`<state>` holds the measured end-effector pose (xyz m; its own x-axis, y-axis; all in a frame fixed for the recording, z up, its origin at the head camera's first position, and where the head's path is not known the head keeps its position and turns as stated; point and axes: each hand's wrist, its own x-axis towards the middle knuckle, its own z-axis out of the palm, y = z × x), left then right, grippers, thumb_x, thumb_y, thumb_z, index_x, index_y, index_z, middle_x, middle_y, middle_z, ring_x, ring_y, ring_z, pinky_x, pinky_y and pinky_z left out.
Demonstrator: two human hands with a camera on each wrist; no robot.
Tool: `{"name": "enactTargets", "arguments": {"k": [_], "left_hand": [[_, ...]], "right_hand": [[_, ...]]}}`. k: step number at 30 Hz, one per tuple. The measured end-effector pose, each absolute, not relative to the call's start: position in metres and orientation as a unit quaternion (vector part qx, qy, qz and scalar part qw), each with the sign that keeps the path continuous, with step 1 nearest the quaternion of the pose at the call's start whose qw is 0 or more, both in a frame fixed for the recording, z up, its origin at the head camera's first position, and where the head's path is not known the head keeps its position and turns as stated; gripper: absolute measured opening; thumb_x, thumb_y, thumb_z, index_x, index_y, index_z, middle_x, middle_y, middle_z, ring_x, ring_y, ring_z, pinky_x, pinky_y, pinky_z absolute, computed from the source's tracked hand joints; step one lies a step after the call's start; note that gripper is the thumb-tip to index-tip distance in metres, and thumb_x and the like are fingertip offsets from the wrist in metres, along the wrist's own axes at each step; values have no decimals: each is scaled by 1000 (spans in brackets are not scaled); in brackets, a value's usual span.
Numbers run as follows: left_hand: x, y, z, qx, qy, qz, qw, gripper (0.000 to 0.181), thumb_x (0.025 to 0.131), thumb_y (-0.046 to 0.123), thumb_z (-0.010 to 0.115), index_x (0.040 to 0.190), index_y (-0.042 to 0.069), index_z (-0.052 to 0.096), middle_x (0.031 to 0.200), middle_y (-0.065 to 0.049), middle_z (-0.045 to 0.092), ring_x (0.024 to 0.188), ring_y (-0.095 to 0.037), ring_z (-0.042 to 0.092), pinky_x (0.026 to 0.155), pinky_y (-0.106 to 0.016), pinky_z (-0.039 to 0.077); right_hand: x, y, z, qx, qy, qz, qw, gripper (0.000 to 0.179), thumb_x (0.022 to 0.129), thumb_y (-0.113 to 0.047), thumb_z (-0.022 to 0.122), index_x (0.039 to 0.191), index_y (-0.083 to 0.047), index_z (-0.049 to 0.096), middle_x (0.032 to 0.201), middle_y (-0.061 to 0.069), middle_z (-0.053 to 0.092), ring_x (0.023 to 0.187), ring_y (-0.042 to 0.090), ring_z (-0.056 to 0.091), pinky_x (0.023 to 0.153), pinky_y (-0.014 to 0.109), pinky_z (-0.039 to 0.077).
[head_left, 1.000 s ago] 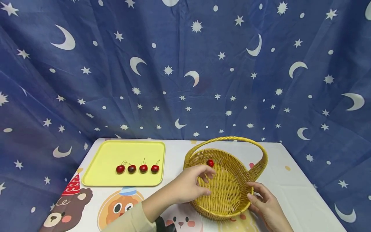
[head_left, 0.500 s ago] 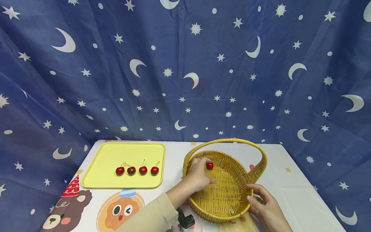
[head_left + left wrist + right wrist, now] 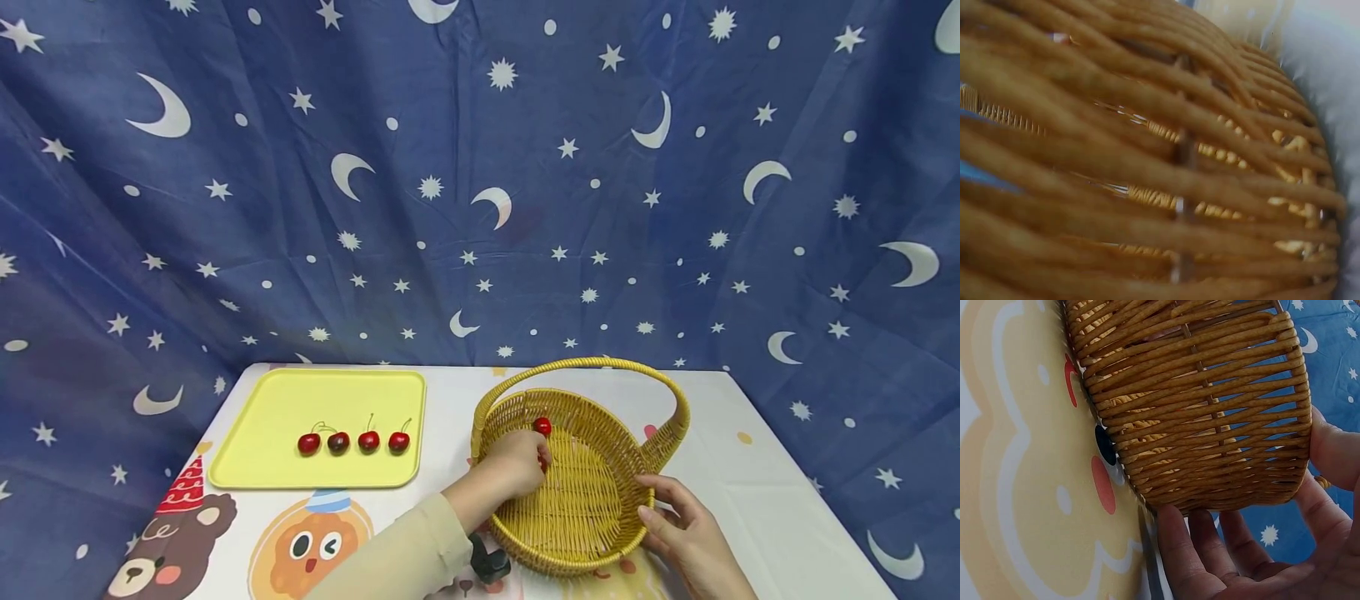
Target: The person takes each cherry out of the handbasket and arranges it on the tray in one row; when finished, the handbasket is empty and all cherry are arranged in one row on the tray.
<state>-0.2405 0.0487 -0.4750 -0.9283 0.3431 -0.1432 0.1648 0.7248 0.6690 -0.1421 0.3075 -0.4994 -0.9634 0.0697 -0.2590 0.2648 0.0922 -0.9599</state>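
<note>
A round woven basket with a tall arched handle stands at the table's right-centre. My left hand reaches over its left rim, with curled fingers around a red cherry; most of that cherry is hidden. Another cherry lies just beyond the hand, toward the basket's far wall. My right hand holds the basket's right side, thumb and fingers at the rim. In the right wrist view, its fingertips sit low against the weave. The left wrist view shows only the basket wall up close, without the hand.
On the left lies a yellow tray with several stemmed cherries in a row. The table's white cloth carries cartoon animal prints. A blue curtain with moons and stars hangs behind the table.
My left hand has moved from above the left rim toward the far cherry, then drawn back slightly and lower, its fingers now curled round a cherry. My right hand stays on the basket.
</note>
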Motion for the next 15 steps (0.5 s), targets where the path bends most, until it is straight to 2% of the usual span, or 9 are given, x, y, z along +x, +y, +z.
{"name": "enactTargets", "arguments": {"k": [4,7,11,15], "left_hand": [[-234,45,-468,176,897,390,114,17,93,11,83,105,19,76,106,0,71,93,-14,62,79,-30,52],[-224,38,-457,208,872,429,112,17,96,18,82,111,23,76,109,7,71,99,-9,63,86,-29,53],[-208,23,-436,252,835,475,116,16,97,24,82,111,28,75,108,15,69,91,-4,61,84,-25,52],[-190,-1,-419,288,798,514,124,21,95,21,84,111,31,76,107,17,70,95,-1,62,86,-22,53]], "right_hand": [[-142,306,-499,112,737,-663,74,50,107,-14,66,153,-5,49,147,18,48,117,20,64,89,37,64],[-142,306,-499,118,740,-658,78,51,107,-16,67,154,-6,49,150,20,47,118,21,63,90,37,64],[-141,307,-500,122,743,-653,79,51,108,-17,66,155,-7,49,153,21,45,118,21,63,90,38,64],[-141,307,-500,118,743,-654,76,51,108,-16,66,155,-6,49,151,20,46,117,20,64,89,37,64]]}}
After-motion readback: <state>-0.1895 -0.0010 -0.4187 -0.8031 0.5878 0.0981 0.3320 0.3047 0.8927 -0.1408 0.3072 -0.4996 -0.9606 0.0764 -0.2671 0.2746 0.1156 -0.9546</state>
